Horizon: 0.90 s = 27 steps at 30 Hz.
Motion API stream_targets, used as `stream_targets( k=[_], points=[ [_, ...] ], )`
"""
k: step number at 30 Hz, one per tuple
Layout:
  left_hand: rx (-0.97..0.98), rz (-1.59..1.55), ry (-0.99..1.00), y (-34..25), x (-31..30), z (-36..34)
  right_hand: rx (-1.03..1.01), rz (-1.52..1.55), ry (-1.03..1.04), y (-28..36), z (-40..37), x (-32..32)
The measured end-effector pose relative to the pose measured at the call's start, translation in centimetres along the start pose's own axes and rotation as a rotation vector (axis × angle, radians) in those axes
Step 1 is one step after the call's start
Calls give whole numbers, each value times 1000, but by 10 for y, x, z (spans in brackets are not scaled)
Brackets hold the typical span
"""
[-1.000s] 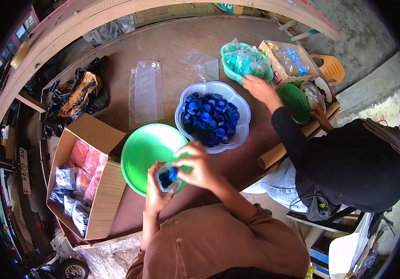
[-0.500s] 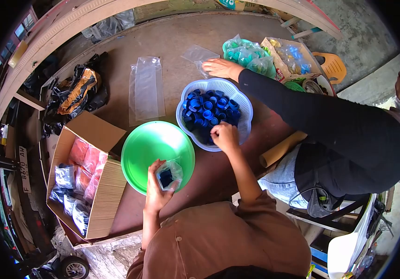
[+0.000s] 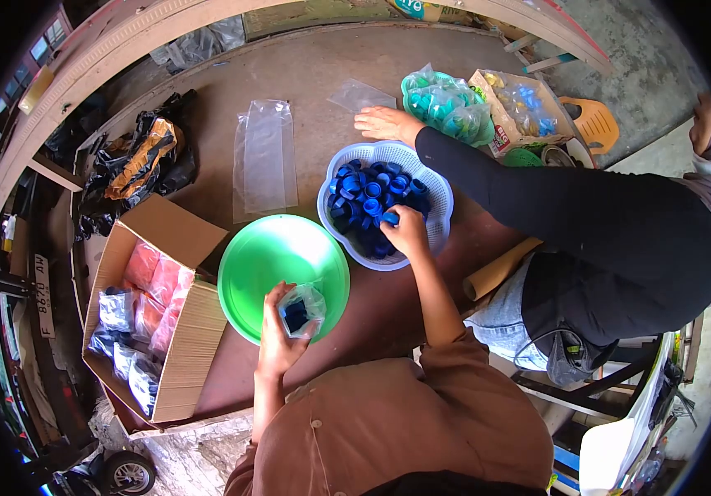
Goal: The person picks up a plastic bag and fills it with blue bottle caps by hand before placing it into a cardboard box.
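Brown counter (image 3: 198,91) w/ cardboard box (image 3: 194,326) at its L edge. L hand (image 3: 279,335) curled round a clear bag (image 3: 310,302) w/ dark blue caps inside, over green basin (image 3: 256,264). R hand (image 3: 407,231) pinches a blue cap (image 3: 390,218) above the blue caps in the pale blue basket (image 3: 440,202), right of & beyond the bag. Co-worker's hand (image 3: 388,124) on counter nr basket.

Carton (image 3: 187,351) left of basin (image 3: 248,256), basket (image 3: 441,194) right (caps (image 3: 372,197) inside), bags (image 3: 266,157) behind basin
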<state>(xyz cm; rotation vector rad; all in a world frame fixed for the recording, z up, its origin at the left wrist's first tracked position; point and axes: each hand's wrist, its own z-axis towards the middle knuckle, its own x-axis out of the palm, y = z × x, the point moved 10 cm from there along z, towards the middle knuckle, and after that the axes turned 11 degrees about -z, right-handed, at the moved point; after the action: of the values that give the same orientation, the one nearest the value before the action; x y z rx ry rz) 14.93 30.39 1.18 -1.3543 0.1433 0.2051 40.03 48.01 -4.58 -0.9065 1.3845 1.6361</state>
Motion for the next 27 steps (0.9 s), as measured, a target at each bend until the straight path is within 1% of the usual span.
stream_targets(
  k=[1, 2, 4, 5, 6, 8, 9, 10, 14, 16, 17, 18, 19, 20, 21, 23, 24, 26, 27],
  points=[
    [-12, -10, -6, 1, -1, 0, 59, 245, 49, -10, 0, 6],
    [-11, -13, -7, 1, 0, 1, 57, 242, 49, -12, 0, 5],
    [-10, -19, -2, 2, 0, 0, 39, 154, -170, -15, -4, -19],
    [-9, -21, -3, 2, 1, 0, 126, 38, -181, -21, -4, -22],
    [3, -4, 7, 0, 1, 0, 124, 37, -183, -20, -6, -24],
    [16, 14, 18, -1, 2, 0, 14, -182, -271, 1, -14, -37],
    [11, 11, 18, 0, 2, 0, 9, -164, -187, 5, -14, -29],
    [6, 7, 19, 0, 3, 0, -37, -222, -153, 15, -15, -28],
    [-12, -24, 3, 1, 2, -1, -51, -338, -89, 17, -14, -5],
    [18, 9, 8, -2, 2, 0, 68, -88, -149, -2, -13, -3],
    [17, 11, 3, -1, 1, 0, 184, 278, -19, -13, -12, 8],
    [19, 4, 3, 1, 1, -1, 249, 666, 45, -14, -17, 15],
    [21, -3, 5, 2, 2, -1, 304, 763, 120, -16, -24, 18],
    [21, -5, 6, 2, 2, 0, 360, 859, 195, -5, -32, 9],
    [21, -5, 9, 1, 3, 1, 363, 856, 193, -7, -35, 8],
    [21, -7, 16, 1, 5, 1, 338, 1265, 286, 5, -42, 13],
    [23, -4, 19, 0, 6, 1, 340, 1265, 283, 7, -43, 13],
    [24, 0, 25, 0, 6, 0, 376, 1310, 142, 4, -44, 6],
    [23, 3, 24, 0, 6, 0, 314, 1029, 8, -11, -37, 0]
  ],
)
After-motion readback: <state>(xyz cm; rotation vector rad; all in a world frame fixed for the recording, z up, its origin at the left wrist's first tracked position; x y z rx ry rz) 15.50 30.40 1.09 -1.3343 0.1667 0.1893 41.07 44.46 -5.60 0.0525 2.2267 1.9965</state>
